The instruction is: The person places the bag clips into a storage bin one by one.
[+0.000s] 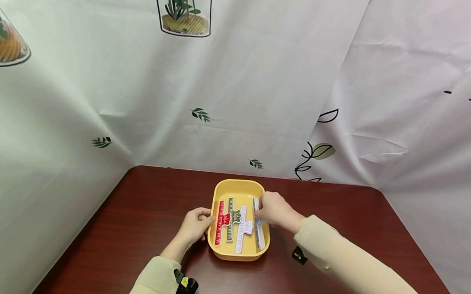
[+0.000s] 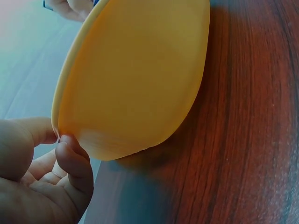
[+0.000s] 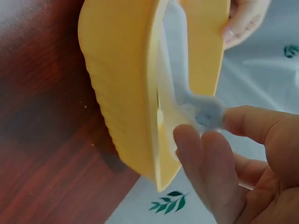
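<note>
A yellow plastic tray (image 1: 237, 256) stands on the table with several long ruler-edged clips inside. From left to right lie a red clip (image 1: 219, 224), a grey-green clip (image 1: 230, 220) and a lilac clip (image 1: 241, 229). At the tray's right side a blue-and-white clip (image 1: 258, 228) stands tilted along the wall. My right hand (image 1: 275, 210) reaches over that wall and pinches this clip by its handle (image 3: 205, 114) between thumb and fingers. My left hand (image 1: 193, 224) pinches the tray's left rim, with thumb and finger meeting at the edge (image 2: 55, 116) in the left wrist view.
Dark reddish-brown wood makes up the table (image 1: 156, 209) around the tray. White patterned cloth (image 1: 238, 98) hangs behind the table and on both sides. Black straps with small devices (image 1: 187, 284) sit on the wrists.
</note>
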Tool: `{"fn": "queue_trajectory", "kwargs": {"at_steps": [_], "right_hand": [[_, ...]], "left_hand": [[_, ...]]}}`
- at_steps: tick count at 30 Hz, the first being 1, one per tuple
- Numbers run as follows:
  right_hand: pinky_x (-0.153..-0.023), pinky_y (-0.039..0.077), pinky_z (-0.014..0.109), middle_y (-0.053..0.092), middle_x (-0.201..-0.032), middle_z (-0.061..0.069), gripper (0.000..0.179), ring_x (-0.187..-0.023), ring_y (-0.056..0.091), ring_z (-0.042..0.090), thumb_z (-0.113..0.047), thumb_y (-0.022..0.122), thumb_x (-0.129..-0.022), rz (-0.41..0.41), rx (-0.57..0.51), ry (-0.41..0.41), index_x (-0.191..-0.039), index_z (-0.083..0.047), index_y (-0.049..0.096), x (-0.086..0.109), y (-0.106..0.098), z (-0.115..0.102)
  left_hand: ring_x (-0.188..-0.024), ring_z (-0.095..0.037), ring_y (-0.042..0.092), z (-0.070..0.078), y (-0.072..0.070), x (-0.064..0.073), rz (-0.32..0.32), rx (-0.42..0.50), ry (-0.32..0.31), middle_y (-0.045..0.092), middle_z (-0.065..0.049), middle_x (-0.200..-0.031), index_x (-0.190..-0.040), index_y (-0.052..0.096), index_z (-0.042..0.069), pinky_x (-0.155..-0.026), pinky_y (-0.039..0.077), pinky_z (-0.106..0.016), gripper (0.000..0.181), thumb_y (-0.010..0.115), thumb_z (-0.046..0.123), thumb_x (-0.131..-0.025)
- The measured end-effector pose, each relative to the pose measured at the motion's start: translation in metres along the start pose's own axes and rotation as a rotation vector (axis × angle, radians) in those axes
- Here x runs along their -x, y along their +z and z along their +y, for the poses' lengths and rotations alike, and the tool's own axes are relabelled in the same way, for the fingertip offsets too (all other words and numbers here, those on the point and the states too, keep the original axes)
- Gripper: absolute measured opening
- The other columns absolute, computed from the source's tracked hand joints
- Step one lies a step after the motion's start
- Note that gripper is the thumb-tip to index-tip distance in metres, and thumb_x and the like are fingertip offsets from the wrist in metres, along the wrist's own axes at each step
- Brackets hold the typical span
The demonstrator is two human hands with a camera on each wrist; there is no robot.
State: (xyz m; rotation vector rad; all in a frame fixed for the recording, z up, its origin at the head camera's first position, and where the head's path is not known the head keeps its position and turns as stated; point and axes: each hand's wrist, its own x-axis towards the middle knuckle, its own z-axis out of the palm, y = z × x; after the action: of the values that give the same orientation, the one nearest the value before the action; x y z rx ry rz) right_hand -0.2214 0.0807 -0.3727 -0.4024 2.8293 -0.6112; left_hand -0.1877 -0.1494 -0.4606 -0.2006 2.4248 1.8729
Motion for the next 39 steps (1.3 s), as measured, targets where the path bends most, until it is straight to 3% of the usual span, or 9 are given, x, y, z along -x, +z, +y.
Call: {"fn": "queue_trajectory", "kwargs": {"at_steps": [7, 11, 15, 20, 27, 33, 39], "right_hand": [[-0.044, 0.039, 0.023, 0.052, -0.063, 0.002, 0.015, -0.051, 0.049, 0.013, -0.015, 0.071, -0.081, -0.030, 0.195, 0.014, -0.076, -0.007, 0.059, -0.014, 0.013, -0.013], [-0.045, 0.041, 0.024, 0.053, -0.068, 0.004, 0.015, -0.054, 0.051, 0.016, -0.015, 0.071, -0.082, -0.049, 0.241, 0.020, -0.083, -0.005, 0.060, -0.019, 0.019, -0.016], [-0.043, 0.041, 0.022, 0.054, -0.069, 0.005, 0.012, -0.053, 0.051, 0.015, -0.011, 0.068, -0.084, -0.064, 0.222, 0.046, -0.085, -0.004, 0.058, -0.023, 0.024, -0.016], [-0.037, 0.041, 0.021, 0.056, -0.066, 0.008, 0.009, -0.047, 0.055, 0.016, -0.005, 0.064, -0.084, -0.103, 0.113, 0.106, -0.087, -0.002, 0.056, -0.025, 0.027, -0.016], [-0.039, 0.047, 0.025, 0.058, -0.071, 0.012, 0.007, -0.054, 0.065, 0.023, -0.002, 0.059, -0.088, -0.117, 0.034, 0.155, -0.094, 0.001, 0.056, -0.027, 0.031, -0.015], [-0.037, 0.045, 0.024, 0.055, -0.070, 0.011, 0.005, -0.051, 0.059, 0.019, 0.003, 0.053, -0.089, -0.107, 0.146, 0.117, -0.088, -0.001, 0.056, -0.028, 0.036, -0.015], [-0.044, 0.045, 0.025, 0.052, -0.072, 0.008, 0.009, -0.059, 0.053, 0.017, 0.004, 0.058, -0.086, -0.081, 0.260, 0.041, -0.086, -0.005, 0.054, -0.022, 0.041, -0.012]], "left_hand": [[-0.046, -0.011, 0.046, 0.001, 0.000, -0.002, -0.003, 0.008, 0.000, 0.053, -0.002, -0.064, -0.112, 0.060, -0.005, -0.040, 0.041, -0.023, 0.028, 0.062, 0.010, -0.089], [-0.047, -0.012, 0.047, 0.000, 0.001, -0.003, -0.008, 0.014, 0.006, 0.053, -0.003, -0.064, -0.112, 0.059, -0.006, -0.040, 0.041, -0.023, 0.028, 0.062, 0.010, -0.089], [-0.048, -0.013, 0.048, 0.000, 0.000, -0.004, -0.008, 0.014, 0.002, 0.053, -0.003, -0.065, -0.112, 0.059, -0.006, -0.040, 0.041, -0.023, 0.028, 0.062, 0.010, -0.089], [-0.048, -0.013, 0.048, 0.001, 0.000, -0.003, -0.005, 0.011, -0.008, 0.053, -0.002, -0.064, -0.112, 0.059, -0.005, -0.040, 0.042, -0.023, 0.028, 0.062, 0.010, -0.089], [-0.047, -0.012, 0.047, 0.002, 0.000, -0.004, -0.006, 0.020, -0.002, 0.053, -0.003, -0.064, -0.112, 0.059, -0.006, -0.039, 0.040, -0.023, 0.028, 0.062, 0.009, -0.088], [-0.045, -0.011, 0.045, 0.001, -0.001, -0.005, -0.002, 0.016, -0.005, 0.052, -0.004, -0.064, -0.112, 0.059, -0.005, -0.039, 0.040, -0.022, 0.028, 0.062, 0.010, -0.089], [-0.046, -0.012, 0.046, -0.002, -0.001, -0.003, -0.006, 0.005, -0.009, 0.052, -0.003, -0.064, -0.112, 0.059, -0.005, -0.039, 0.041, -0.023, 0.029, 0.063, 0.011, -0.088]]}}
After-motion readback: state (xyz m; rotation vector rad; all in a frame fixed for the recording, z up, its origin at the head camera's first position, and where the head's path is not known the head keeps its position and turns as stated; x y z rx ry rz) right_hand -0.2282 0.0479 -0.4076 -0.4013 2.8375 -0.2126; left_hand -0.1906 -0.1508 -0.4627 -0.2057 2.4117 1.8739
